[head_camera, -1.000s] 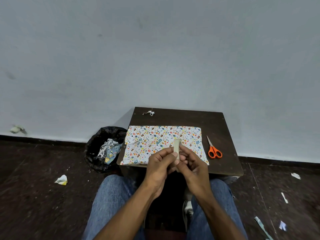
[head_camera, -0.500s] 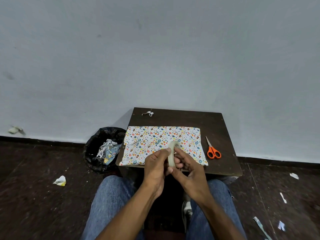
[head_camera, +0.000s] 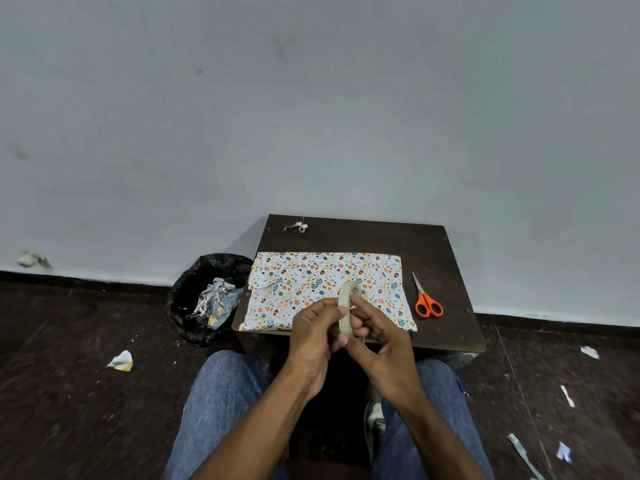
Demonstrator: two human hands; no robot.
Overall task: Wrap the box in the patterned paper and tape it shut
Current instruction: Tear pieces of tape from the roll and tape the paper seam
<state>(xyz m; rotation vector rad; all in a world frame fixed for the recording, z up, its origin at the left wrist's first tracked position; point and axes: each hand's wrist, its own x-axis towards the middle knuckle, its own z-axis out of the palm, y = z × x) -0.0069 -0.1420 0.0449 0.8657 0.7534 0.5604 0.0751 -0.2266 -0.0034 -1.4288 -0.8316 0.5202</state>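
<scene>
Left hand (head_camera: 313,336) and right hand (head_camera: 381,341) both gripping tape roll (head_camera: 346,311) upright, above patterned-paper-wrapped box (head_camera: 311,289), orange scissors (head_camera: 426,301) beside it

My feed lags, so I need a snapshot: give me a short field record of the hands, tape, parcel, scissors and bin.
left hand: grips the tape roll
right hand: fingers on the tape roll, apparently picking at it
parcel: lies flat on the table, covered in patterned paper, a flap on its left part lifted
scissors: orange handles, on the table right of the parcel, untouched
bin: on the floor left of the table, holds paper scraps
</scene>
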